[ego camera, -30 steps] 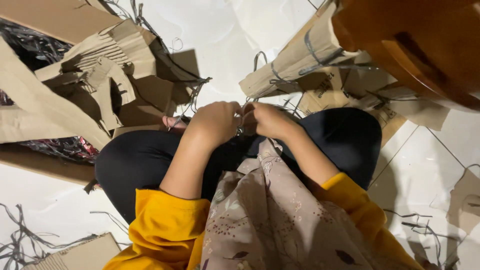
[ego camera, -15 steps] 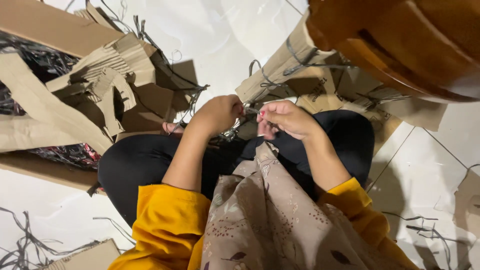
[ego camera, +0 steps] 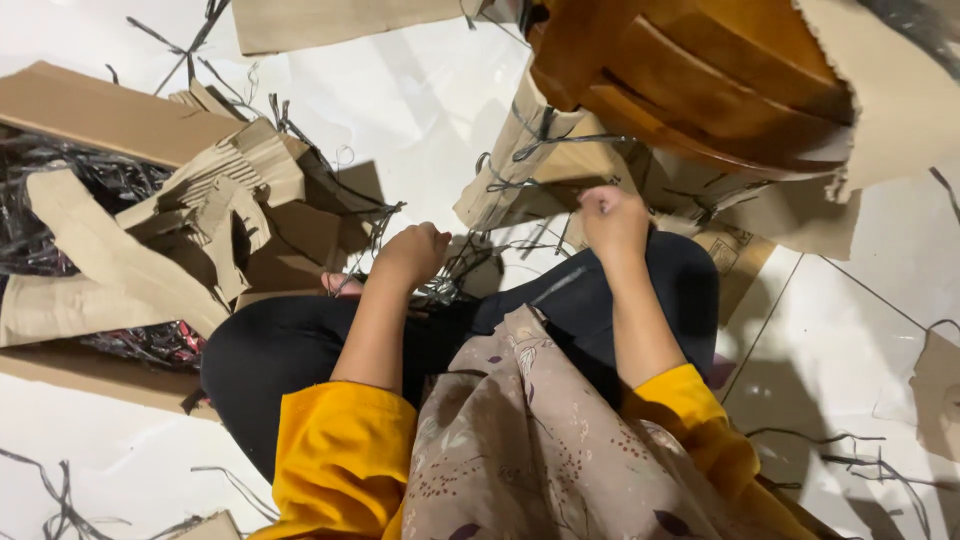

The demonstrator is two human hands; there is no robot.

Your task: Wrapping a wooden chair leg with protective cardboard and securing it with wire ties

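Dark plastic strapping [ego camera: 455, 285] lies tangled over the person's lap, just below the left hand [ego camera: 412, 255], whose grip is a closed fist on it. The right hand [ego camera: 612, 220], apart to the side, is fisted too; what it holds cannot be told. Beyond both grips lie strapped cardboard bundles [ego camera: 525, 170] and a wooden chair [ego camera: 690, 80].

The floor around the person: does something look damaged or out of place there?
Yes. Torn brown cardboard pieces lie in a crumpled heap left of the left hand, with ragged edges. Dark thin strings are scattered loose over the white floor. The right hand is closed near more cardboard.
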